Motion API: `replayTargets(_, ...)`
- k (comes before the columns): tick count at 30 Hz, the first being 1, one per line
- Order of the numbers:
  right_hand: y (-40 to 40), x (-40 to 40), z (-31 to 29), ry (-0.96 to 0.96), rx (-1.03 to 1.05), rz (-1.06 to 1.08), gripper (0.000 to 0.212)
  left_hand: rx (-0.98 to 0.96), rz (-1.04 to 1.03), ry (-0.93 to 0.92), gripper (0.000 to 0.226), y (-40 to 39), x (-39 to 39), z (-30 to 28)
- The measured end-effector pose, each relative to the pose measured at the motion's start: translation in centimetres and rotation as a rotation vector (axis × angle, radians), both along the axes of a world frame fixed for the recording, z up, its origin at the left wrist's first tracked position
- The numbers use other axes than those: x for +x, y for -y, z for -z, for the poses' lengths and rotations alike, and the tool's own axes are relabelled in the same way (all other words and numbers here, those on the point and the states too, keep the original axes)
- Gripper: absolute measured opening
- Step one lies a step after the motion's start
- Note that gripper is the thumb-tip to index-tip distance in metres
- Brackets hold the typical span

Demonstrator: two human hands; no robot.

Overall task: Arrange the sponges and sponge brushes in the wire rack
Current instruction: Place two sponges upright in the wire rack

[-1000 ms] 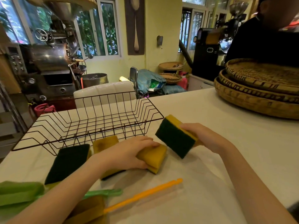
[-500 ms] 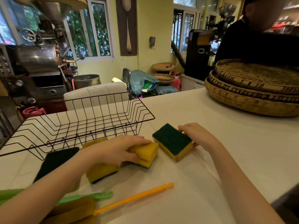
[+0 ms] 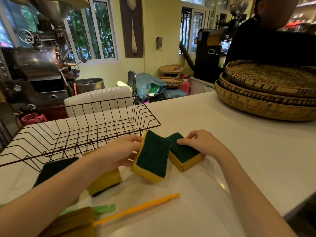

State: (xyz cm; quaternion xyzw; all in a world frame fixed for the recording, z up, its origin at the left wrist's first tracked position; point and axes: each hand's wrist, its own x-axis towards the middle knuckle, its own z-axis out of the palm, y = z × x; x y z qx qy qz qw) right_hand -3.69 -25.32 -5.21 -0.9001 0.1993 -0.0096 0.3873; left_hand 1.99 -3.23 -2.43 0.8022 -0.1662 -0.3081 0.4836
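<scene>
An empty black wire rack stands on the white table, left of centre. My left hand grips a yellow sponge with a green scrub face, tilted up on its edge. My right hand rests on a second green-topped sponge lying flat beside it. Another yellow sponge lies under my left forearm, and a dark green one lies to its left. An orange-handled sponge brush and a green-handled one lie near the front edge.
Stacked woven bamboo trays fill the table's right rear. A person in dark clothes stands behind them. A white chair back sits just beyond the rack. A metal roasting machine stands at the far left.
My left hand lifted its sponge and turned it green face up on edge. My right hand set its sponge flat on the table and now lies on top.
</scene>
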Motion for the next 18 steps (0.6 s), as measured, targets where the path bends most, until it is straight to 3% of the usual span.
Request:
replayTargets(3, -0.1, 0.0, -0.1, -0.006, -0.012, -0.007, 0.038, -0.005, -0.088, -0.041, 0.017, 0.4, 0.1, 1.0)
replayTargets(7, 0.1, 0.0, 0.0, -0.013, -0.023, -0.005, 0.04, 0.084, -0.11, 0.04, 0.039, 0.8, 0.0, 1.3)
replayTargets(9, 0.2, -0.2, 0.1, 0.0, -0.049, -0.006, 0.04, 0.179, -0.059, 0.233, 0.046, 0.8, -0.1, 1.5)
replayTargets(12, 0.1, -0.2, 0.2, 0.087, -0.075, -0.069, 0.045, 0.165, -0.04, 0.62, 0.028, 0.5, -0.8, 1.4)
replayTargets(15, -0.6, 0.0, 0.0, 0.214, -0.025, -0.148, 0.04, 0.175, 0.185, 0.845, 0.014, 0.0, -1.6, 0.5)
replayTargets(18, -1.0, 0.0, 0.0, 0.252, 0.034, -0.276, 0.023, 0.31, 0.485, 0.778, 0.029, 0.0, -1.7, -0.1)
